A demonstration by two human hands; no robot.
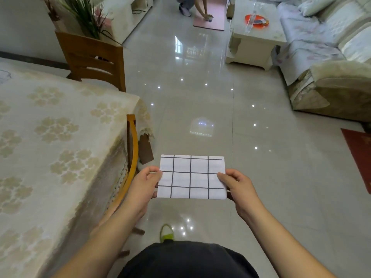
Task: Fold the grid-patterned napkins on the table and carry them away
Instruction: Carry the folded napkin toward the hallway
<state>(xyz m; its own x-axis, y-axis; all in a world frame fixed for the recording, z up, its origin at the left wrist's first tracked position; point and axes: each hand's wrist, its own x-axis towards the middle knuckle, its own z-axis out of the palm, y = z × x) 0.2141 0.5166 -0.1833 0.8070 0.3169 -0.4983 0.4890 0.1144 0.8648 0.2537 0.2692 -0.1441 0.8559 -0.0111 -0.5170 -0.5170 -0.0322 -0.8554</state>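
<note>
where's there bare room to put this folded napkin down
The table top beside the left hand shows only bare flowered cloth. The coffee table ahead has free surface around its orange dish. Both hands, with the right hand, hold the napkin over open floor.

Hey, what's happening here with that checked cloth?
A person is holding a folded grid-patterned napkin flat out in front, over the shiny tiled floor. The left hand pinches its left edge and the right hand pinches its right edge. The table with the flowered cloth is off to the person's left, so the napkin looks folded and is off the table, apparently being carried.
</note>
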